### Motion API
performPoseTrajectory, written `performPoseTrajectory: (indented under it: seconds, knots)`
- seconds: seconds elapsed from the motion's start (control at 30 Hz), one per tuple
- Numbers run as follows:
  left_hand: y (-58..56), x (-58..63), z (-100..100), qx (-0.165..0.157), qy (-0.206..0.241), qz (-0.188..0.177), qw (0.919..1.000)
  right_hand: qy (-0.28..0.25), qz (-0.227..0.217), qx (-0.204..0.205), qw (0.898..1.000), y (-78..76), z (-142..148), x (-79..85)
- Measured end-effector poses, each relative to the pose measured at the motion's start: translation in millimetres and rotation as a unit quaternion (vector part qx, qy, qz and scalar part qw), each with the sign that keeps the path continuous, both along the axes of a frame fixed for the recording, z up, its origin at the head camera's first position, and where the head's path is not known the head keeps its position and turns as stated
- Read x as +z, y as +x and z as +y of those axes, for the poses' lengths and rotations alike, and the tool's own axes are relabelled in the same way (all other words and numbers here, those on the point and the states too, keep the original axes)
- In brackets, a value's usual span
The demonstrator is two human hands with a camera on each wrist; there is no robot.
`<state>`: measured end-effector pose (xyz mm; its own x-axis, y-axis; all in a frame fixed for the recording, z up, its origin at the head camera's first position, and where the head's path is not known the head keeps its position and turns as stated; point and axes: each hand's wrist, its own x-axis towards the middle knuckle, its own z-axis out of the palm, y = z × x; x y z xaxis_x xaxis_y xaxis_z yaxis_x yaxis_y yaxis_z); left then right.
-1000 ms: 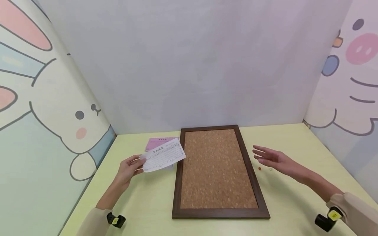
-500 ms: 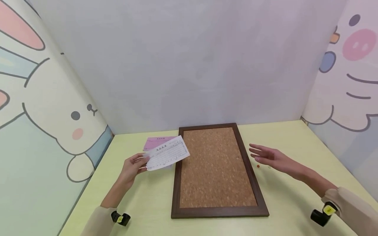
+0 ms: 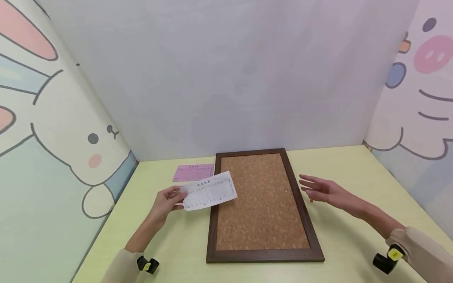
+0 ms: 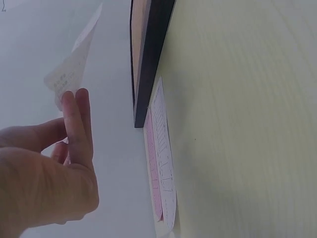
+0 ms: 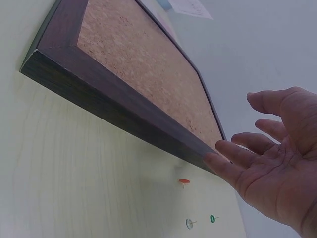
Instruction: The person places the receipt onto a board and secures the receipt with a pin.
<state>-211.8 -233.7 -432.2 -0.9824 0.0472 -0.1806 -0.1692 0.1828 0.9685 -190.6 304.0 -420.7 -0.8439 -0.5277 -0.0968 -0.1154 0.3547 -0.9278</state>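
Observation:
My left hand (image 3: 167, 205) pinches a white printed form (image 3: 209, 192) by its left end, between thumb and fingers. The sheet is held up off the table, its right part over the left edge of a cork board (image 3: 262, 204) with a dark brown frame. My right hand (image 3: 327, 192) hovers beside the board's right edge, fingers relaxed and holding nothing. Below it in the right wrist view lie a red thumbtack (image 5: 184, 181), a clear thumbtack (image 5: 189, 224) and a green thumbtack (image 5: 213, 218). In the head view the hand hides most of these.
A pink form (image 3: 193, 172) lies on the table left of the board. The left wrist view shows another white form (image 4: 162, 153) beside it. A pale back wall (image 3: 226, 78) and painted side walls bound the pale yellow table (image 3: 170, 251).
My left hand has carried the white form to the right, further over the board's left edge, and the sheet now lies more level. The right hand has barely moved.

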Motion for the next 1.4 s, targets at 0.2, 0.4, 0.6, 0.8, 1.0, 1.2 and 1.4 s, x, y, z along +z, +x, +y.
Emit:
performPoseTrajectory:
  seconds: [0.2,0.4,0.6,0.8,1.0,1.2,1.4]
  knots:
    - [-0.2,0.6,5,-0.006,0.0,0.0,1.0,0.001,0.004,0.009,1.0,-3.5,-5,-0.8]
    - [0.4,0.3,6,0.002,0.004,-0.008,1.0,0.012,0.01,0.005,1.0,-5.5,-12,0.8]
    - [2.7,2.6,10,0.0,0.01,-0.007,0.9999,-0.009,0.0,0.01,1.0,-5.1,-18,3.1]
    - [0.6,4.6,15,-0.009,0.009,-0.003,0.9999,-0.009,-0.002,0.016,1.0,-5.2,-26,8.6]
    - [-0.2,6.0,20,-0.019,0.012,-0.004,0.9997,0.01,0.013,0.022,1.0,-4.2,-31,13.0]
    - [0.7,4.9,23,-0.028,0.018,-0.002,0.9994,0.021,0.012,0.023,0.999,-3.4,-37,14.6]
    - [0.0,4.4,27,-0.034,0.031,-0.004,0.999,0.011,0.011,0.031,0.999,-5.3,-44,14.2]
